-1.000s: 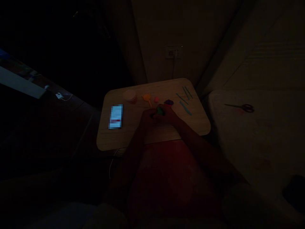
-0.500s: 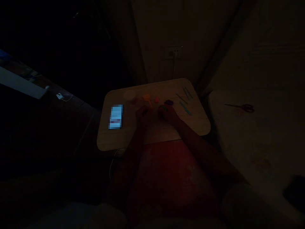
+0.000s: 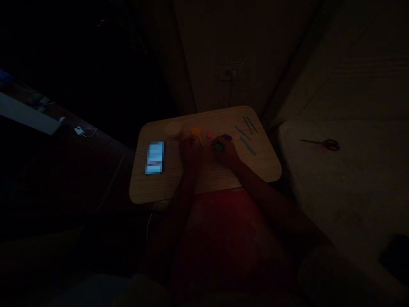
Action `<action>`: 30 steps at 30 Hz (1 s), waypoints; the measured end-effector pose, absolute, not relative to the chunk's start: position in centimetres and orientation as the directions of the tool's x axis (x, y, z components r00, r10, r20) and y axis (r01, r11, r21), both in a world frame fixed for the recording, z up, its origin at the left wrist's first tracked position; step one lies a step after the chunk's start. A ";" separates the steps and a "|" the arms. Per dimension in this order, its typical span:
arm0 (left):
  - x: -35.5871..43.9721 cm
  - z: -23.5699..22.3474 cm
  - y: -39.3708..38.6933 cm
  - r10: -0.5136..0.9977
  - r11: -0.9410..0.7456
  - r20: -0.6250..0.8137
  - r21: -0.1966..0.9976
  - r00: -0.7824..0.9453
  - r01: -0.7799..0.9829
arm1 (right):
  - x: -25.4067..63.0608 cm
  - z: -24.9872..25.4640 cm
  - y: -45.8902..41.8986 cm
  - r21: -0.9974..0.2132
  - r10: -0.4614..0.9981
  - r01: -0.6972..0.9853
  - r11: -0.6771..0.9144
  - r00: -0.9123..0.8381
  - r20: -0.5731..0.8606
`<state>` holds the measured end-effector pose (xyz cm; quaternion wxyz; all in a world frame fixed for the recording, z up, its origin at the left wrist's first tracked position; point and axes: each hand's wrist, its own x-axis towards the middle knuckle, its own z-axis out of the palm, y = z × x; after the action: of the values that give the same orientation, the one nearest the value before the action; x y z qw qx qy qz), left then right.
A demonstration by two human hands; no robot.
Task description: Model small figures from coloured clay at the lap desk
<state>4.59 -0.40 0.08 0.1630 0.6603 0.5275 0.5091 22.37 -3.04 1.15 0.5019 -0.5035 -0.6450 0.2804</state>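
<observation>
In the dim light, my right hand (image 3: 227,152) is curled around a green lump (image 3: 219,146) that looks like modelling clay. My left hand (image 3: 190,154) rests at the table's middle with its fingers bent in; whatever they hold, if anything, is too dark to make out. Just beyond the hands lie an orange tool with a wide head and a thin handle (image 3: 196,131) and a small pink ball (image 3: 208,134). A purple lump (image 3: 227,137) sits right behind my right hand. Behind my left hand stands a pale round tub (image 3: 173,128).
On the wooden table (image 3: 153,187), a lit phone (image 3: 155,157) lies at left. A teal plastic knife (image 3: 248,146) and several thin sticks (image 3: 250,124) are at right. Scissors (image 3: 329,144) rest on a pale surface beyond. A wall socket (image 3: 232,71) holds a plugged cable.
My left hand has moved slightly up and left, towards the tub. My right hand has turned a little, so more of the green lump shows.
</observation>
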 end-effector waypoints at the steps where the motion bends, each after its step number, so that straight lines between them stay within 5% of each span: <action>1: 4.6 0.0 -0.4 0.863 -0.401 0.503 0.724 -0.033 0.561 | 22.3 0.9 -3.0 -0.851 0.927 0.392 0.349 -0.012 0.375; 7: 5.2 -0.2 -0.6 0.866 -0.468 0.461 0.607 0.194 0.643 | 22.0 -0.6 -2.8 -0.736 0.897 0.537 0.413 -0.100 0.430; 15: 5.1 -0.4 -0.4 0.906 -0.347 0.415 0.611 0.085 0.711 | 22.1 -0.6 -3.2 -0.708 0.900 0.571 0.416 -0.149 0.409; 24: 4.4 0.1 0.1 0.906 -0.299 0.356 0.921 -0.230 0.248 | 22.6 -0.3 -3.0 -0.749 0.875 0.475 0.461 -0.103 0.473; 30: 4.7 1.3 -0.7 0.944 -0.319 0.327 0.936 -0.038 0.150 | 22.3 0.9 -3.5 -0.850 0.897 0.330 0.409 0.027 0.442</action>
<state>4.69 -0.75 1.30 0.3584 0.5936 0.4607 0.5540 22.26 -3.47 0.86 0.5365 -0.4751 -0.6457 0.2638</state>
